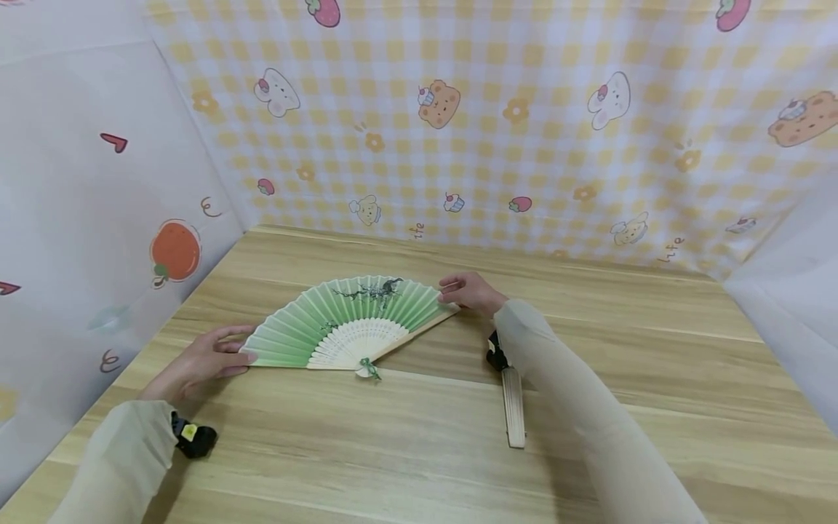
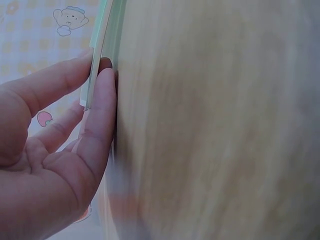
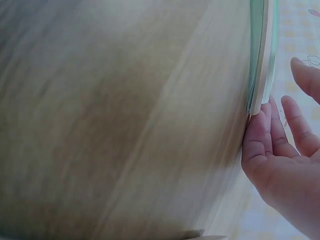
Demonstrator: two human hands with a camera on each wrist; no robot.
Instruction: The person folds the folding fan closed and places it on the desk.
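A green folding fan (image 1: 294, 327) lies spread out on the wooden table, with a dark blossom-branch print, pale pierced ribs and a green tassel (image 1: 369, 369) at its pivot. At its left end, my left hand (image 1: 212, 356) pinches the outer rib; the left wrist view shows the thumb (image 2: 60, 80) on one face and the fingers behind the other. By the right end is my right hand (image 1: 474, 292). Its fingertips (image 3: 257, 130) touch the tip of the outer rib (image 3: 261, 75), while the thumb (image 3: 305, 77) stands away from the fan.
A folded fan with pale wooden ribs (image 1: 513, 411) lies on the table (image 1: 393, 451) beside my right forearm. A yellow-checked cloth (image 1: 484, 167) hangs behind the table, and a white printed cloth (image 1: 78, 204) hangs on the left.
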